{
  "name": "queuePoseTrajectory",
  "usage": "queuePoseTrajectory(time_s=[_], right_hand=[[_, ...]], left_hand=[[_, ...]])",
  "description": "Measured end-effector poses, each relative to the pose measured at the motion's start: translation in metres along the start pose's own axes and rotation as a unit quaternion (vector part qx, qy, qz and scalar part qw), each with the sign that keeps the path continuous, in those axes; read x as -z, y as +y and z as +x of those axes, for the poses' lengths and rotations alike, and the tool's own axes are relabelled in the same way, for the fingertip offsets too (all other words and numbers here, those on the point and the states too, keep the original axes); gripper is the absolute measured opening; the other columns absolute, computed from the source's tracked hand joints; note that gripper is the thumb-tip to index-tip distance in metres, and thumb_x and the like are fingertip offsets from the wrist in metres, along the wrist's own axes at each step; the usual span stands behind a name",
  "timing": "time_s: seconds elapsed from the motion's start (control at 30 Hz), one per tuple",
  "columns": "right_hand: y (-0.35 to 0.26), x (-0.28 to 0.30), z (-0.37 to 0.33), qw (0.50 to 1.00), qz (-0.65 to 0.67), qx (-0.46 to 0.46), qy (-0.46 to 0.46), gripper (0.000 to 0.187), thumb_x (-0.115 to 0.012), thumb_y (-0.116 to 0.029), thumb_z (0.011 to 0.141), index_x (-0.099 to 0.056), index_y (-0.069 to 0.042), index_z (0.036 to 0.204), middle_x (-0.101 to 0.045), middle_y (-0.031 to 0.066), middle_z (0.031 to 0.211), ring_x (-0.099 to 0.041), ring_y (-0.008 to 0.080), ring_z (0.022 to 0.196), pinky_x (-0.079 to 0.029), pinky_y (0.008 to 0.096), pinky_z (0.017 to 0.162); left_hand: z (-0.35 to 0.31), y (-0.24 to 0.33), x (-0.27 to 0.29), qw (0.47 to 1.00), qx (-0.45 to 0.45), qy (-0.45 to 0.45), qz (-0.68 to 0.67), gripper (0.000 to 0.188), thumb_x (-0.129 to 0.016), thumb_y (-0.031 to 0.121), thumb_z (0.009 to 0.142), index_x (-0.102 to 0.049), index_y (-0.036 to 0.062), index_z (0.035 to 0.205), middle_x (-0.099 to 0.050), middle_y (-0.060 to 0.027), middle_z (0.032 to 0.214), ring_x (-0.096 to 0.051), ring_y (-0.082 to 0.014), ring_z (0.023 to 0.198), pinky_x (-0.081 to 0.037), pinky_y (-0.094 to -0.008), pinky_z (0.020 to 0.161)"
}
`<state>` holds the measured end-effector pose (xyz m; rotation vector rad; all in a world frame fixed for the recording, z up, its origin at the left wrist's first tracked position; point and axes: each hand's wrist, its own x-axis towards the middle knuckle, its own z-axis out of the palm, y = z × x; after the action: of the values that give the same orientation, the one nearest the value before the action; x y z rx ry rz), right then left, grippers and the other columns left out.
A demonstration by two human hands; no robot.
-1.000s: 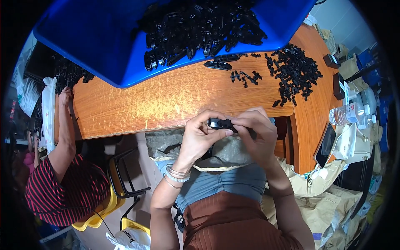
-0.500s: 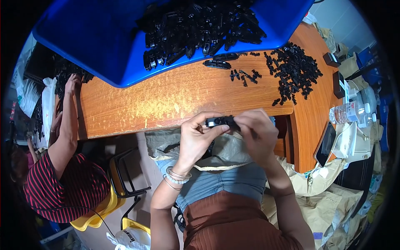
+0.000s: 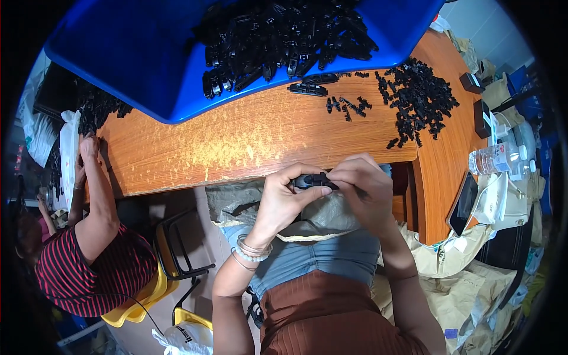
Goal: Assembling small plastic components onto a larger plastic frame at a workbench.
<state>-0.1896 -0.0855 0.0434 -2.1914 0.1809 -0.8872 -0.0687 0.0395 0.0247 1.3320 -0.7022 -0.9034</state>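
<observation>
Brace the oblong black plastic part (image 3: 306,181) just off the near edge of the worktop (image 3: 231,142), with the left hand (image 3: 277,196) clamped on its 9 o'clock end. Steady its 3 o'clock end with the right hand (image 3: 370,188), fingertips bunched there; cannot tell whether clamped. Align squarely, press evenly, avoid twisting. Leave undisturbed the loose black clips (image 3: 361,110) at 1 o'clock, clip pile (image 3: 423,100) at 2, blue bin (image 3: 139,65) at 11.

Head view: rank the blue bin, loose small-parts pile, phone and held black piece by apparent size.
1. Blue bin
2. Loose small-parts pile
3. Phone
4. Held black piece, visible portion only
</observation>
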Motion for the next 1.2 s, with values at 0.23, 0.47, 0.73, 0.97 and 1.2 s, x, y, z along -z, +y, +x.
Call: queuePoseTrajectory(time_s=[0.23, 0.47, 0.73, 0.97, 1.2], right_hand=[[0.01, -0.003, -0.004, 0.991, -0.09, 0.099, -0.002, 0.021, -0.067, 0.001, 0.072, -0.065, -0.004, 0.092, -0.061, 0.0065, 0.082, -0.058, 0.0249, 0.078, -0.045, 0.0345, 0.068], [0.014, -0.006, -0.017, 0.938, 0.201, -0.261, -0.105, 0.026, -0.066, -0.002, 0.079, -0.063, 0.002, 0.104, -0.062, 0.0075, 0.085, -0.059, 0.0124, 0.076, -0.047, 0.024, 0.066], [0.024, -0.014, -0.019, 0.927, 0.256, -0.256, -0.097, 0.024, -0.063, -0.001, 0.081, -0.062, 0.007, 0.104, -0.064, 0.0119, 0.084, -0.061, 0.0128, 0.071, -0.048, 0.023, 0.063], [0.071, 0.002, 0.02, 0.987, 0.012, -0.158, -0.014, 0.012, -0.059, -0.004, 0.082, -0.066, 0.004, 0.087, -0.065, 0.0127, 0.082, -0.061, 0.0234, 0.074, -0.048, 0.0318, 0.069], [0.136, -0.008, 0.066, 0.934, -0.344, -0.069, 0.064, 0.005, -0.063, -0.003, 0.078, -0.067, 0.0, 0.079, -0.06, 0.0089, 0.087, -0.052, 0.0275, 0.087, -0.038, 0.038, 0.077]], left_hand=[[-0.001, 0.007, 0.001, 0.996, 0.046, 0.004, -0.078, 0.021, -0.064, -0.007, 0.08, -0.059, -0.0052, 0.101, -0.067, -0.0116, 0.087, -0.067, -0.0166, 0.078, -0.055, -0.0237, 0.069], [-0.006, 0.005, 0.006, 0.999, 0.037, -0.008, 0.006, 0.016, -0.06, -0.009, 0.081, -0.061, -0.0048, 0.096, -0.065, -0.01, 0.087, -0.066, -0.0139, 0.076, -0.054, -0.023, 0.07], [-0.001, 0.015, 0.027, 0.991, 0.077, -0.088, 0.068, 0.021, -0.052, 0.008, 0.092, -0.063, -0.0053, 0.103, -0.067, -0.0123, 0.088, -0.067, -0.0165, 0.079, -0.053, -0.0247, 0.071], [0.097, 0.0, 0.045, 0.894, -0.212, 0.044, 0.391, 0.022, -0.062, 0.011, 0.082, -0.063, -0.0015, 0.1, -0.061, -0.0179, 0.106, -0.062, -0.0272, 0.088, -0.049, -0.0365, 0.077], [0.167, -0.021, 0.028, 0.756, -0.283, 0.106, 0.581, 0.019, -0.063, 0.002, 0.072, -0.058, -0.0036, 0.09, -0.053, -0.0179, 0.091, -0.05, -0.0337, 0.089, -0.043, -0.0407, 0.079]])
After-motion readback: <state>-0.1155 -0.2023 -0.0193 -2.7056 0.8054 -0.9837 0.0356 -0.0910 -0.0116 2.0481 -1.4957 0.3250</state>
